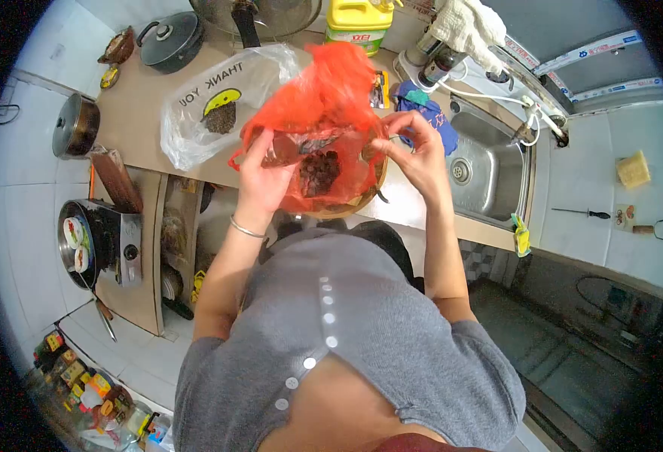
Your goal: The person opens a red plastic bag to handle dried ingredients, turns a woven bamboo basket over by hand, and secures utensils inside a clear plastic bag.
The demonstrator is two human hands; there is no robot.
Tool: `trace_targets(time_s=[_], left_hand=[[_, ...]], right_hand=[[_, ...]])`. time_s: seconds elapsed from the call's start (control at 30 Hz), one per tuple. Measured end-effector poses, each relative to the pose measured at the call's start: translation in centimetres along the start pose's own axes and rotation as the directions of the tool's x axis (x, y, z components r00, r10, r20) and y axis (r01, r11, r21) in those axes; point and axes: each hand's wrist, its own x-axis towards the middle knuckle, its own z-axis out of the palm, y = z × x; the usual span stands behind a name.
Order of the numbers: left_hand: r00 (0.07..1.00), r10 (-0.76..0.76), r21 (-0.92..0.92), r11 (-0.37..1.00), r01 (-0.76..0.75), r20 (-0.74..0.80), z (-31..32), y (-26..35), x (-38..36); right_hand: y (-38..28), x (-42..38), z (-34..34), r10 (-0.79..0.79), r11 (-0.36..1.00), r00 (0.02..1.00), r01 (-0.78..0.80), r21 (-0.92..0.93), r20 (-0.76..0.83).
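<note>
A red plastic bag [339, 87] stands in front of me, its mouth held apart toward me. Inside it lies a heap of dark brown pieces [320, 172], too small to name. My left hand [262, 175] grips the bag's left side, thumb up along the film. On the right, my right hand [420, 154] pinches the bag's edge between thumb and fingers. Under the bag, part of a round tan rim [362, 202] shows. Left of it, a clear plastic bag [184, 139] printed THANK YOU lies on the counter with dark grains [220, 119] in it.
A steel sink [490, 162] is at right, with a blue cloth [429, 124] beside it. A lidded pot [172, 41], a large pan lid [271, 15] and a yellow-green jug [359, 26] stand behind. At left, a pan [71, 237] sits on a gas stove [129, 248].
</note>
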Motion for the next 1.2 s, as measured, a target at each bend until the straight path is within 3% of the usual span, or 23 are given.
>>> trace_targets(time_s=[0.03, 0.1, 0.17, 0.2, 0.23, 0.3, 0.37, 0.4, 0.43, 0.5, 0.57, 0.63, 0.67, 0.7, 0.73, 0.77, 0.8, 0.83, 0.93, 0.97, 1.03, 1.1, 1.2], left_hand=[[1.0, 0.002, 0.002, 1.0, -0.002, 0.006, 0.0, 0.0, -0.3], [0.993, 0.107, 0.189, 0.975, -0.113, 0.044, 0.6, -0.1, -0.7], [0.993, 0.109, 0.171, 0.979, -0.113, 0.034, 0.8, -0.3, -0.8], [0.989, 0.108, 0.233, 0.964, -0.128, 0.098, 0.6, -0.4, -0.7], [0.982, 0.102, 0.293, 0.945, -0.147, 0.161, 0.6, -0.5, -0.7], [0.982, 0.11, 0.294, 0.944, -0.152, 0.154, 0.9, -0.7, -0.9], [0.981, 0.124, 0.296, 0.941, -0.163, 0.146, 0.9, -0.7, -1.2], [0.974, 0.141, 0.33, 0.924, -0.194, 0.178, 0.5, -0.6, -1.3], [0.965, 0.158, 0.361, 0.905, -0.227, 0.211, 0.3, -0.4, -1.3], [0.953, 0.175, 0.389, 0.883, -0.262, 0.247, 0.0, -0.2, -1.3], [0.944, 0.186, 0.42, 0.86, -0.291, 0.273, -0.1, -0.2, -1.5], [0.93, 0.215, 0.42, 0.845, -0.33, 0.299, 0.1, -0.1, -1.5], [0.93, 0.214, 0.42, 0.846, -0.329, 0.298, 0.2, 0.0, -1.5], [0.944, 0.258, 0.406, 0.855, -0.323, 0.206, 0.1, 0.1, -1.5], [0.948, 0.299, 0.39, 0.864, -0.318, 0.111, 0.2, 0.2, -1.4], [0.947, 0.301, 0.389, 0.864, -0.32, 0.11, 0.2, 0.2, -1.3], [0.952, 0.307, 0.426, 0.861, -0.277, -0.002, 0.3, 0.3, -1.1], [0.943, 0.313, 0.458, 0.859, -0.229, -0.114, 0.3, 0.4, -0.9], [0.948, 0.313, 0.473, 0.845, -0.249, -0.06, -1.0, -0.6, -0.5], [0.945, 0.322, 0.473, 0.842, -0.258, -0.057, -1.0, -0.9, -0.5], [0.949, 0.31, 0.466, 0.85, -0.248, -0.061, -0.7, -0.8, -0.7], [0.95, 0.301, 0.367, 0.896, -0.251, -0.086, -0.5, -0.8, -0.9], [0.952, 0.3, 0.36, 0.896, -0.259, -0.061, -0.4, -0.7, -1.1]], right_hand=[[-0.8, 0.2, -0.1, -0.006, 1.0, 1.0, 0.006, 0.0, -0.002], [-2.2, 0.7, -0.2, 0.033, 0.983, 0.973, 0.01, 0.185, -0.228], [-3.8, 1.4, -0.3, -0.035, 0.965, 0.964, 0.101, 0.242, -0.265], [-4.5, 1.9, -0.7, -0.331, 0.943, 0.932, 0.323, -0.074, -0.151], [-5.3, 2.2, -1.1, -0.554, 0.771, 0.831, 0.535, -0.346, 0.05], [-6.9, 2.6, -0.2, -0.565, 0.73, 0.815, 0.567, -0.381, 0.129], [-7.7, 2.3, 0.8, -0.443, 0.601, 0.885, 0.409, -0.687, 0.139], [-6.7, 2.3, 0.9, -0.389, 0.612, 0.911, 0.367, -0.7, 0.137], [-6.5, 2.1, 0.8, -0.39, 0.612, 0.911, 0.367, -0.701, 0.136], [-6.1, 1.9, 0.9, -0.203, 0.712, 0.958, 0.287, -0.641, 0.203], [-5.3, 1.7, 1.2, -0.232, 0.736, 0.956, 0.293, -0.61, 0.179], [-5.3, 1.9, 1.0, 0.004, 0.867, 0.984, 0.086, -0.49, 0.18], [-5.2, 2.0, 0.8, -0.139, 0.854, 0.973, 0.213, -0.475, 0.186], [-5.3, 1.9, 0.4, -0.139, 0.854, 0.972, 0.214, -0.475, 0.187], [-5.3, 1.9, 0.1, -0.328, 0.834, 0.933, 0.361, -0.417, 0.15], [-5.5, 2.0, -0.2, -0.503, 0.784, 0.858, 0.504, -0.363, 0.103], [-6.6, 1.7, -0.2, -0.53, 0.794, 0.837, 0.546, -0.265, 0.138], [-7.0, 1.4, 0.2, -0.529, 0.795, 0.837, 0.547, -0.263, 0.14], [-8.4, 0.8, 0.9, -0.437, 0.884, 0.791, 0.466, 0.041, 0.428], [-8.4, 0.7, 0.9, -0.436, 0.884, 0.791, 0.465, 0.042, 0.428], [-8.1, 0.5, 1.1, -0.239, 0.936, 0.787, 0.343, -0.08, 0.569], [-7.4, 0.5, 1.2, -0.24, 0.928, 0.784, 0.359, -0.103, 0.572], [-7.0, 0.6, 1.7, -0.35, 0.89, 0.815, 0.443, -0.106, 0.461]])
